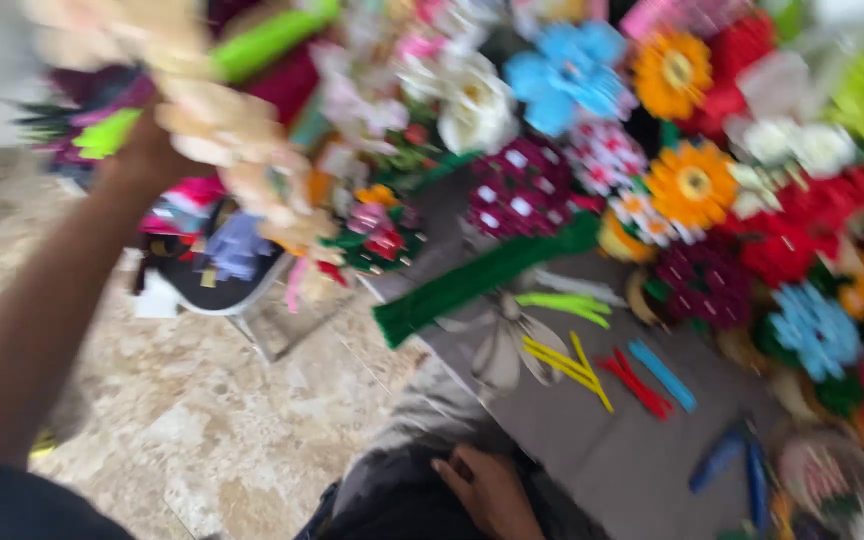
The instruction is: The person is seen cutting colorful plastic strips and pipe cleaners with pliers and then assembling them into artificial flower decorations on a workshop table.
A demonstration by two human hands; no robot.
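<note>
The picture is blurred by motion. My left hand (152,150) is raised at the upper left and closed around a light green stem (262,42) carrying pale cream craft flowers (237,150) that hang down to its right. My right hand (487,490) rests low at the bottom centre on dark cloth over my lap, fingers loosely bent, with nothing in it. Just beyond it lies a grey work surface (592,450).
On the grey surface lie yellow strips (567,365), red strips (637,385), a blue strip (662,375) and a long dark green fuzzy stem (472,280). Many craft flowers, among them blue (572,75), orange (692,185) and white (477,105), crowd the right. A beige stone floor (182,420) lies to the left.
</note>
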